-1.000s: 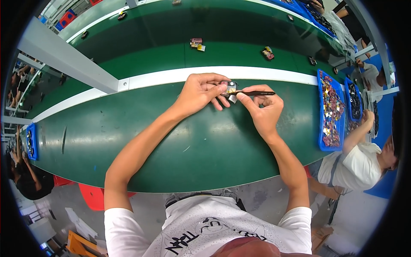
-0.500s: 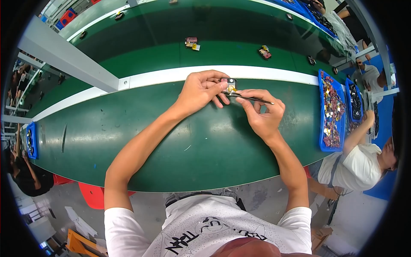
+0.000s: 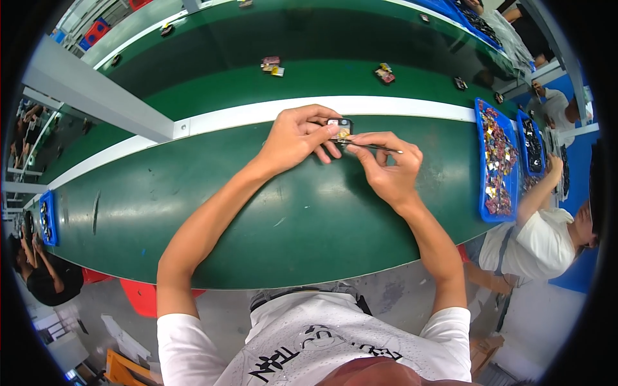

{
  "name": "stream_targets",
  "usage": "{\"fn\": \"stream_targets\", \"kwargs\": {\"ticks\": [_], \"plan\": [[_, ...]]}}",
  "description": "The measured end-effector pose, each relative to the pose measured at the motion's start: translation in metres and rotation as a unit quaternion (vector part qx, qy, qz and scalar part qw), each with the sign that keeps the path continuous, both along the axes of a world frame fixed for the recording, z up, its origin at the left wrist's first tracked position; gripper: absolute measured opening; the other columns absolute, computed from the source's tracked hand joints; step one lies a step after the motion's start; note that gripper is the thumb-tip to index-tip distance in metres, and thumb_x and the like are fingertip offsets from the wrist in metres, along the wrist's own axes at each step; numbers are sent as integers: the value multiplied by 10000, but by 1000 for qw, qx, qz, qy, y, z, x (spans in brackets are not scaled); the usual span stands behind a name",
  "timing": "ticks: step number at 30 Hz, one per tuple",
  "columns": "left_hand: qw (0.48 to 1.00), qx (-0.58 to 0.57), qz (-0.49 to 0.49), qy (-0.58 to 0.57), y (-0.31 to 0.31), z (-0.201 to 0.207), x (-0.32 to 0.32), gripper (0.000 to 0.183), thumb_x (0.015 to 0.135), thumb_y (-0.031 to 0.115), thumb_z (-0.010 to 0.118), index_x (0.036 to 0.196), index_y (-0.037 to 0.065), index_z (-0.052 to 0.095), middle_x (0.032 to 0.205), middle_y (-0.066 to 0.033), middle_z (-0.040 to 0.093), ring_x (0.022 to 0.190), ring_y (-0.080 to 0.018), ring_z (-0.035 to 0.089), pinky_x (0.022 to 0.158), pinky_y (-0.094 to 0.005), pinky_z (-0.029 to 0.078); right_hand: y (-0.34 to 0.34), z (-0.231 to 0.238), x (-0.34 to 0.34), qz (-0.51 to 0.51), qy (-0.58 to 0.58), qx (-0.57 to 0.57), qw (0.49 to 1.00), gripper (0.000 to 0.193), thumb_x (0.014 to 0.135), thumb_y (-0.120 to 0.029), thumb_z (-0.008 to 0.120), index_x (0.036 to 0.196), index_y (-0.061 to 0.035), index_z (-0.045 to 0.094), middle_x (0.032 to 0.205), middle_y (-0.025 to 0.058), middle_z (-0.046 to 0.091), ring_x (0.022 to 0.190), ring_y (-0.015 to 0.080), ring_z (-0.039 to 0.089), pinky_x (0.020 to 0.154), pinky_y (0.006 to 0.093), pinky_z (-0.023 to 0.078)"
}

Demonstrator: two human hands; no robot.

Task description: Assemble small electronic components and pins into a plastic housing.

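Close to the white rail, my left hand (image 3: 295, 136) grips a small black-cased electronic device (image 3: 339, 125) between thumb and fingers. Inside its open case are a pale part and a yellow bit. The fingers of my right hand (image 3: 390, 164) pinch a thin black tweezer-like tool (image 3: 380, 147). Its working end meets the lower edge of the device, where my fingertips hide the exact contact. Both hands are held over the green tabletop (image 3: 309, 225).
Beyond the white rail (image 3: 386, 106), a green belt carries small red-and-yellow parts (image 3: 271, 65) and black devices (image 3: 460, 83). A blue tray (image 3: 481, 161) of colourful parts stands at right, near a co-worker in white (image 3: 544, 248). A grey post (image 3: 106, 93) rises at left.
The parts on the belt have shifted left. My hands, still holding the device and the tool, have moved slightly left in the view.
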State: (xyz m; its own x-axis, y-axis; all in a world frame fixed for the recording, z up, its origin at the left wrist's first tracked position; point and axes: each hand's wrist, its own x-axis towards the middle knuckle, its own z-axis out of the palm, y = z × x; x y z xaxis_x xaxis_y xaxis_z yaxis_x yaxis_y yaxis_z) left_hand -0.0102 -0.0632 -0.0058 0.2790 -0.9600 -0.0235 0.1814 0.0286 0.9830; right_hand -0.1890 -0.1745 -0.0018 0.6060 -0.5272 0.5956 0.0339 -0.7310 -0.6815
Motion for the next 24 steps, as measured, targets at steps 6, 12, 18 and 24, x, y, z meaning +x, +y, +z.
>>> {"fn": "stream_targets", "kwargs": {"ticks": [6, 12, 18, 24], "plan": [[999, 25, 35, -33, 12, -2, 10, 277, 1017, 109, 626, 1226, -72, 625, 1052, -166, 711, 775, -211, 744, 597, -271, 604, 3, -5, 15, 59, -53, -98, 992, 191, 713, 51, 808, 849, -71, 752, 835, 28, 777, 484, 117, 589, 465, 253, 375], [998, 21, 60, -5, -4, -2, -16, 255, 1006, 89, 631, 1188, -90, 633, 965, -152, 712, 750, -190, 733, 610, -277, 604, -5, -2, 1, 37, -44, -173, 983, 235, 678, 75, 798, 839, -85, 733, 829, 28, 777, 554, 145, 662, 457, 264, 349], [995, 43, 81, -25, 3, 1, -20, 298, 1021, 104, 612, 1227, -111, 605, 991, -172, 722, 794, -194, 740, 630, -281, 613, -4, -5, 6, 46, -52, -146, 987, 217, 685, 76, 786, 830, -75, 725, 804, 30, 769, 526, 151, 636, 454, 270, 338], [988, 44, 137, -53, -2, -1, -29, 251, 1003, 42, 612, 1190, -126, 616, 923, -174, 724, 729, -189, 737, 603, -277, 621, -3, -6, 5, 41, -60, -133, 988, 212, 693, 78, 771, 830, -79, 730, 790, 23, 761, 519, 163, 630, 458, 278, 367]]}}
